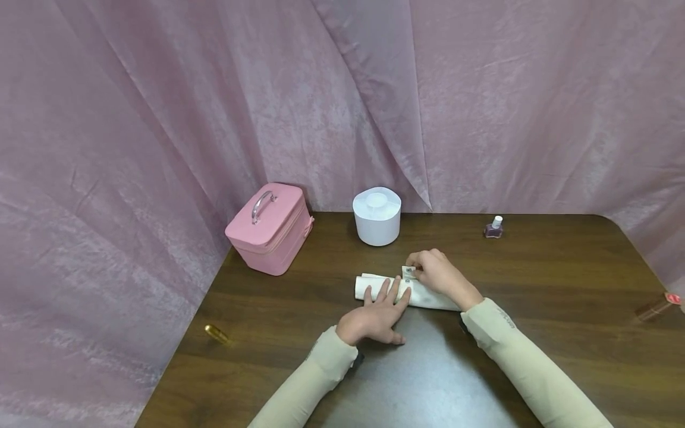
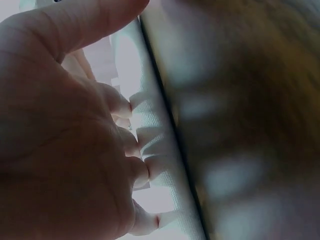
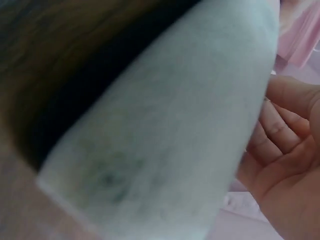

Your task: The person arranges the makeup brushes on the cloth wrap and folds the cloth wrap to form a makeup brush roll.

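A rolled white cloth point(image 1: 370, 286) lies across the middle of the dark wooden table point(image 1: 562, 273). My left hand point(image 1: 386, 292) lies flat, its straight fingers pressing down on the roll's left part. In the left wrist view the fingertips point(image 2: 142, 172) dent the cloth point(image 2: 157, 150). My right hand point(image 1: 416, 266) curls over the roll's far edge and pinches it by a small label point(image 1: 408, 273). The right wrist view shows the roll point(image 3: 175, 140) close up, with the right hand's point(image 3: 287, 150) curled fingers behind it.
A pink case point(image 1: 270, 229) with a handle stands at the back left, a white round container point(image 1: 377, 216) beside it. A small nail polish bottle point(image 1: 494, 227) is at the back right. A gold tube point(image 1: 216, 333) lies left, another tube point(image 1: 657, 306) at the right edge. Pink curtain surrounds.
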Action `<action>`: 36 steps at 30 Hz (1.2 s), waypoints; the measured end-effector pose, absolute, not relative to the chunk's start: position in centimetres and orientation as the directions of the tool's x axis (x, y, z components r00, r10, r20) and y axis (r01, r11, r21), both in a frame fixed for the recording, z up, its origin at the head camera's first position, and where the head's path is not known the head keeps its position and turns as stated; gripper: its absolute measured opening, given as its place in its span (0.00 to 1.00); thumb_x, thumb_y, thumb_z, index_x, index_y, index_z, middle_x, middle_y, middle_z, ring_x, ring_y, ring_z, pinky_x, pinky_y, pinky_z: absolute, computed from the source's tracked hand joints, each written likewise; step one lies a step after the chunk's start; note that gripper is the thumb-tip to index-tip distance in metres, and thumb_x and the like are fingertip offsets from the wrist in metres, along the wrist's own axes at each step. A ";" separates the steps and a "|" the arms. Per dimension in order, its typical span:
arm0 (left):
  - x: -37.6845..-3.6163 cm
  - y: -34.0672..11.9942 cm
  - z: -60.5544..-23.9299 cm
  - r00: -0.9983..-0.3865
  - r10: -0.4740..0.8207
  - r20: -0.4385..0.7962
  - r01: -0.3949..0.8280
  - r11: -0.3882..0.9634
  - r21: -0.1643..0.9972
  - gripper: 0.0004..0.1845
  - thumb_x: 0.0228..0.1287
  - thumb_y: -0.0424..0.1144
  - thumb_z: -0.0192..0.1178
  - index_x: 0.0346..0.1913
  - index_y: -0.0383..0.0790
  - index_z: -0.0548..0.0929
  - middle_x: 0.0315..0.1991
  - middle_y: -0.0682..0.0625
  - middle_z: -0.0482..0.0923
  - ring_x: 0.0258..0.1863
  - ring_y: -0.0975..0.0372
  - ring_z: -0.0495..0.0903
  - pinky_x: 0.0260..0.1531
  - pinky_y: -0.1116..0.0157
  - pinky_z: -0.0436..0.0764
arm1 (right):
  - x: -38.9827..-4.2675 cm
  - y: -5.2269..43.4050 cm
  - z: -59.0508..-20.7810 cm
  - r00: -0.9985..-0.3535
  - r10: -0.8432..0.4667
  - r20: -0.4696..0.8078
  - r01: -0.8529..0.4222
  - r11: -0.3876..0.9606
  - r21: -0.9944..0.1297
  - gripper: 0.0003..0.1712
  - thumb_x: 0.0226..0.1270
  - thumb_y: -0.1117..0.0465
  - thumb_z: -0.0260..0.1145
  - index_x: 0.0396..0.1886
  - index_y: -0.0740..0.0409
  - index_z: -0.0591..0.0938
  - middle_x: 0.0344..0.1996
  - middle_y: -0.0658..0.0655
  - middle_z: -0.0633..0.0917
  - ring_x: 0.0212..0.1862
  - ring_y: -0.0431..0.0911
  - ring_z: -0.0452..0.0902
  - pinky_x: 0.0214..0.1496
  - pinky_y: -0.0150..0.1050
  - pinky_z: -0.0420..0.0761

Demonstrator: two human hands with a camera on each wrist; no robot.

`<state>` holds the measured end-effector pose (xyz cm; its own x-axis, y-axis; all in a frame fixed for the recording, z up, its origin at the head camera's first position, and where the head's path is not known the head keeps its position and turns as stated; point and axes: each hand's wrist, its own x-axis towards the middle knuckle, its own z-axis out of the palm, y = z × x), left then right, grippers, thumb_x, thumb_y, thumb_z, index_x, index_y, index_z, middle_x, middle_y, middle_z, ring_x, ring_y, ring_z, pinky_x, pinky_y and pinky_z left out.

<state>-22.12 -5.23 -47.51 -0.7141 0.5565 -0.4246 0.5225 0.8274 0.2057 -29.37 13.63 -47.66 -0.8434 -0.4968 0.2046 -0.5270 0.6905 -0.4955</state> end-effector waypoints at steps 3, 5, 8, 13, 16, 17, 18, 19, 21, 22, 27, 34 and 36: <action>-22.1 -5.3 -47.6 -0.721 0.552 -0.419 0.514 0.831 0.211 0.55 0.65 0.57 0.67 0.83 0.47 0.43 0.81 0.41 0.25 0.80 0.50 0.29 0.72 0.39 0.42 | -29.2 13.5 -48.0 -0.824 -0.511 0.246 -0.562 0.681 -0.469 0.09 0.58 0.76 0.69 0.31 0.59 0.86 0.26 0.53 0.86 0.28 0.43 0.78 0.34 0.45 0.80; -22.2 -5.4 -47.7 -0.724 0.553 -0.412 0.509 0.832 0.223 0.54 0.65 0.56 0.67 0.83 0.48 0.44 0.81 0.39 0.26 0.80 0.50 0.29 0.72 0.39 0.42 | -28.9 13.3 -48.1 -0.814 -0.515 0.268 -0.579 0.684 -0.445 0.09 0.58 0.75 0.70 0.29 0.58 0.85 0.25 0.51 0.85 0.26 0.42 0.77 0.32 0.44 0.79; -22.3 -5.6 -47.7 -0.730 0.557 -0.397 0.510 0.830 0.226 0.54 0.64 0.55 0.68 0.83 0.49 0.46 0.81 0.38 0.28 0.80 0.50 0.32 0.72 0.39 0.44 | -28.6 13.1 -48.0 -0.802 -0.525 0.286 -0.598 0.692 -0.405 0.09 0.57 0.74 0.72 0.26 0.56 0.84 0.24 0.50 0.85 0.26 0.42 0.77 0.30 0.44 0.79; -22.6 -5.7 -47.4 -0.734 0.565 -0.377 0.523 0.824 0.216 0.52 0.65 0.55 0.68 0.83 0.49 0.48 0.82 0.39 0.32 0.80 0.50 0.35 0.72 0.38 0.46 | -28.1 12.9 -47.7 -0.782 -0.549 0.294 -0.623 0.699 -0.352 0.09 0.57 0.74 0.71 0.27 0.55 0.85 0.25 0.50 0.84 0.26 0.45 0.78 0.29 0.46 0.79; -22.7 -5.6 -47.4 -0.731 0.571 -0.374 0.523 0.821 0.230 0.51 0.65 0.55 0.67 0.83 0.49 0.48 0.82 0.39 0.32 0.80 0.49 0.35 0.71 0.37 0.46 | -27.8 13.0 -47.7 -0.769 -0.559 0.310 -0.638 0.695 -0.330 0.08 0.57 0.73 0.72 0.28 0.56 0.86 0.25 0.49 0.83 0.26 0.45 0.78 0.28 0.46 0.79; -22.8 -5.6 -47.3 -0.730 0.572 -0.374 0.523 0.820 0.234 0.51 0.66 0.54 0.67 0.83 0.50 0.48 0.82 0.39 0.32 0.80 0.49 0.35 0.71 0.37 0.46 | -27.7 13.1 -47.8 -0.765 -0.561 0.317 -0.643 0.693 -0.326 0.08 0.57 0.73 0.72 0.28 0.56 0.86 0.25 0.49 0.83 0.26 0.45 0.78 0.28 0.46 0.79; -22.8 -5.6 -47.3 -0.729 0.574 -0.373 0.522 0.819 0.239 0.51 0.66 0.54 0.67 0.83 0.50 0.48 0.82 0.39 0.32 0.80 0.49 0.35 0.71 0.37 0.46 | -27.6 13.2 -47.8 -0.760 -0.563 0.325 -0.649 0.690 -0.320 0.08 0.57 0.73 0.72 0.28 0.56 0.86 0.25 0.49 0.83 0.26 0.46 0.79 0.28 0.46 0.79; -22.8 -5.6 -47.3 -0.729 0.574 -0.373 0.522 0.819 0.239 0.51 0.65 0.54 0.67 0.83 0.50 0.48 0.82 0.39 0.32 0.80 0.49 0.35 0.71 0.37 0.46 | -27.6 13.2 -47.9 -0.753 -0.566 0.334 -0.656 0.687 -0.314 0.07 0.57 0.73 0.72 0.29 0.57 0.86 0.25 0.50 0.83 0.26 0.46 0.79 0.28 0.46 0.79; -22.8 -5.6 -47.3 -0.728 0.574 -0.375 0.521 0.819 0.242 0.51 0.66 0.54 0.67 0.83 0.50 0.49 0.82 0.39 0.32 0.80 0.50 0.35 0.71 0.38 0.46 | -27.4 13.3 -48.0 -0.742 -0.571 0.351 -0.667 0.679 -0.305 0.07 0.57 0.73 0.72 0.30 0.58 0.86 0.26 0.51 0.83 0.28 0.48 0.81 0.29 0.47 0.80; -22.8 -5.7 -47.3 -0.727 0.573 -0.377 0.520 0.819 0.242 0.51 0.66 0.54 0.67 0.83 0.50 0.48 0.82 0.40 0.32 0.80 0.50 0.35 0.72 0.38 0.46 | -27.3 13.4 -48.1 -0.738 -0.574 0.355 -0.672 0.677 -0.301 0.07 0.57 0.73 0.72 0.30 0.58 0.87 0.27 0.51 0.84 0.28 0.49 0.82 0.29 0.47 0.81; -22.9 -6.0 -47.3 -0.719 0.579 -0.385 0.525 0.815 0.247 0.51 0.66 0.54 0.67 0.83 0.49 0.48 0.82 0.39 0.31 0.80 0.50 0.35 0.72 0.38 0.46 | -27.2 13.4 -48.1 -0.699 -0.621 0.354 -0.711 0.657 -0.251 0.06 0.57 0.73 0.72 0.33 0.59 0.88 0.30 0.54 0.84 0.29 0.51 0.82 0.30 0.47 0.82; -23.0 -6.1 -47.4 -0.704 0.587 -0.399 0.526 0.809 0.262 0.52 0.66 0.54 0.67 0.83 0.50 0.46 0.82 0.41 0.29 0.80 0.51 0.33 0.72 0.38 0.44 | -27.1 13.7 -48.3 -0.656 -0.665 0.358 -0.748 0.638 -0.185 0.07 0.59 0.72 0.72 0.34 0.59 0.89 0.28 0.53 0.81 0.25 0.47 0.79 0.27 0.44 0.80; -22.9 -6.0 -47.4 -0.701 0.590 -0.401 0.529 0.807 0.263 0.52 0.65 0.54 0.67 0.83 0.51 0.46 0.82 0.41 0.28 0.80 0.51 0.33 0.72 0.39 0.44 | -27.0 13.8 -48.4 -0.648 -0.671 0.361 -0.754 0.632 -0.179 0.07 0.59 0.72 0.72 0.34 0.58 0.89 0.28 0.52 0.81 0.25 0.46 0.78 0.26 0.43 0.79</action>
